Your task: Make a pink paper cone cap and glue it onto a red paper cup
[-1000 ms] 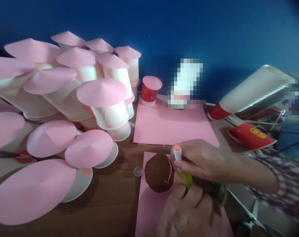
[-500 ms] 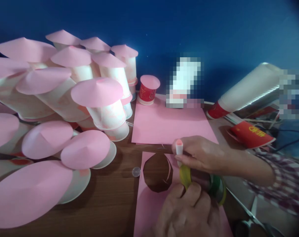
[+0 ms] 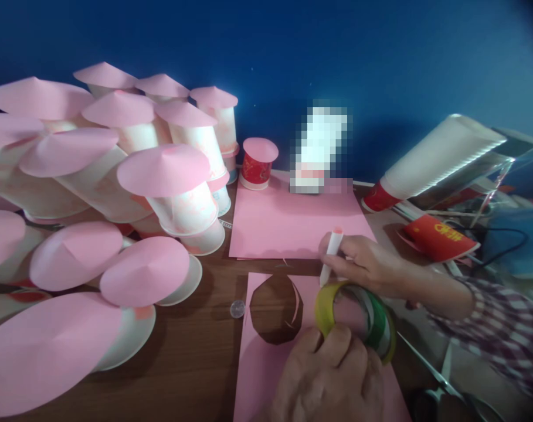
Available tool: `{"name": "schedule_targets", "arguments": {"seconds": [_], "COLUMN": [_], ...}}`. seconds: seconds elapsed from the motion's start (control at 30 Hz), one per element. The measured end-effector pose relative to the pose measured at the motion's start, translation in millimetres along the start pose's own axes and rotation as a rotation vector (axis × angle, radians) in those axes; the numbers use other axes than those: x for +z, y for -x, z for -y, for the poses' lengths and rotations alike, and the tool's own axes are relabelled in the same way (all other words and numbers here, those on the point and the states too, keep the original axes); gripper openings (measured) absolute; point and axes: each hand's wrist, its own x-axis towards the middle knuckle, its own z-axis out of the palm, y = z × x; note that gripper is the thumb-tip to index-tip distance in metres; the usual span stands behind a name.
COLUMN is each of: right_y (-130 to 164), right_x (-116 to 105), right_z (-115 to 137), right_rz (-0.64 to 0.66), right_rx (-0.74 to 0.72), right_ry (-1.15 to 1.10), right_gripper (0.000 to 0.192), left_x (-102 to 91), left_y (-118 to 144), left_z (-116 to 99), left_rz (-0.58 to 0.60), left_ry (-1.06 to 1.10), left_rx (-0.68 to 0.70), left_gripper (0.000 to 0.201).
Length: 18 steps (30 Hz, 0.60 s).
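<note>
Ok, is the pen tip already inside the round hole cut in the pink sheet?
No, the pen in the right hand touches the rim of the tape roll, to the right of the hole.

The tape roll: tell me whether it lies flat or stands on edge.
Lying flat: the tape roll rests on the pink paper, ring opening upward, steadied by the left hand.

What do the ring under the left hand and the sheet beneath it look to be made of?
The ring looks like a stack of glossy plastic tape rolls, yellow and green, with a faint sheen on the edges. The sheet looks like thin matte pink paper, with a roughly round hole cut clean through to the wooden table.
</note>
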Motion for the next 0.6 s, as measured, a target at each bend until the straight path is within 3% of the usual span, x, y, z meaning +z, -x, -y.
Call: {"name": "schedule_targets", "arguments": {"seconds": [0.6], "right_y": [46], "right_x": [9], "right_z": [-41], "right_rz": [-0.336], "right_rx": [0.087], "right_ry": [0.018], "right_gripper": [0.024], "left_x": [-4.4], "left_y": [1], "left_z": [6], "left_rz": [0.071], "left_ry": [-0.002], "left_rx": [0.106], "left_gripper": [0.014]}}
